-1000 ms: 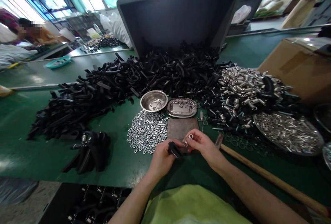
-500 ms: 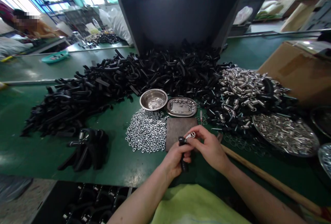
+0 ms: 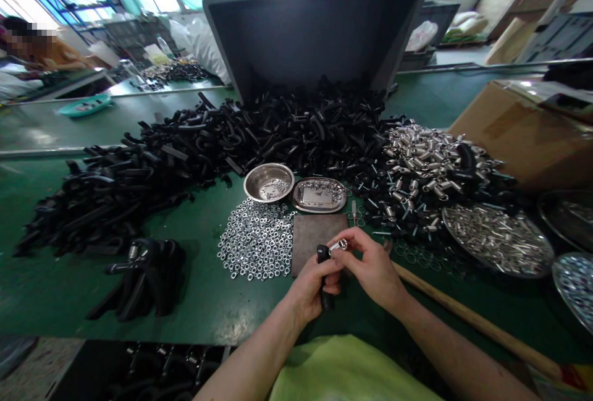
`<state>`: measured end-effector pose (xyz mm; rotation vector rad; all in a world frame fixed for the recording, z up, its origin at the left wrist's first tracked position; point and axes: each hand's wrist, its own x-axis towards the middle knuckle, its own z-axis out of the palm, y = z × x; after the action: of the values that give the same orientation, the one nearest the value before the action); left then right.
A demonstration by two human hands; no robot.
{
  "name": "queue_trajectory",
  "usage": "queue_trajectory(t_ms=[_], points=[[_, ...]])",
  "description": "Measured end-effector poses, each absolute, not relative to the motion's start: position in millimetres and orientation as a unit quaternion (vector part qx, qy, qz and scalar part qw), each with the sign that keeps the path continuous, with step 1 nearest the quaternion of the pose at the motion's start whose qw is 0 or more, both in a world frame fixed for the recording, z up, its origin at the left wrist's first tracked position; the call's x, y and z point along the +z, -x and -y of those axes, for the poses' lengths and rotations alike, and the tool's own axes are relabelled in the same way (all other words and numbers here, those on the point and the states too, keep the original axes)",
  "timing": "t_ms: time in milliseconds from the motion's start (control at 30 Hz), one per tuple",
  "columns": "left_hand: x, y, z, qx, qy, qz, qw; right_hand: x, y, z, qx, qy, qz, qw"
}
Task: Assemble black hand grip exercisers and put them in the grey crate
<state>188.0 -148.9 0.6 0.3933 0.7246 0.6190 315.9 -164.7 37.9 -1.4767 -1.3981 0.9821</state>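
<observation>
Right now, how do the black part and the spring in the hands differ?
The black part looks solid; the spring is silvery and coiled. The black part is longer than the spring. The left hand grips the black part; the right hand pinches the spring. Both are held close together.

Spring (image 3: 337, 248) glossy metal; black part (image 3: 323, 254) plastic-looking; handle (image 3: 477, 319) matt wood.

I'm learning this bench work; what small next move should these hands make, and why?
Perhaps line up the small silver coiled metal spring with the upper end of the long black plastic-looking piece: the right hand pinches the spring close beside that end, while the left hand grips the piece.
</observation>
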Motion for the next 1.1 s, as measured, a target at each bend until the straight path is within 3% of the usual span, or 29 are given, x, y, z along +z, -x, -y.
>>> queue_trajectory(t_ms=[567,733,867,1033,1100], points=[[-2.3,-192.2,144.4,0.313,-0.175,-0.309,0.881,42.6,-317.3,161.5,0.401,0.6,0.535,0.439],[-4.7,-192.3,144.9,0.31,-0.203,-0.33,0.868,39.3,-317.3,160.0,0.365,0.619,0.564,0.406],[-5.1,-192.2,150.6,0.275,-0.34,-0.395,0.808,32.7,-317.8,157.8,0.336,0.632,0.582,0.386],[0.5,-180.1,156.3,0.193,-0.38,-0.389,0.817,6.9,-346.3,142.8,0.4,0.603,0.607,0.328],[1.5,-172.8,155.8,0.195,-0.344,-0.363,0.844,-6.8,-366.0,133.6,0.309,0.643,0.641,0.282]])
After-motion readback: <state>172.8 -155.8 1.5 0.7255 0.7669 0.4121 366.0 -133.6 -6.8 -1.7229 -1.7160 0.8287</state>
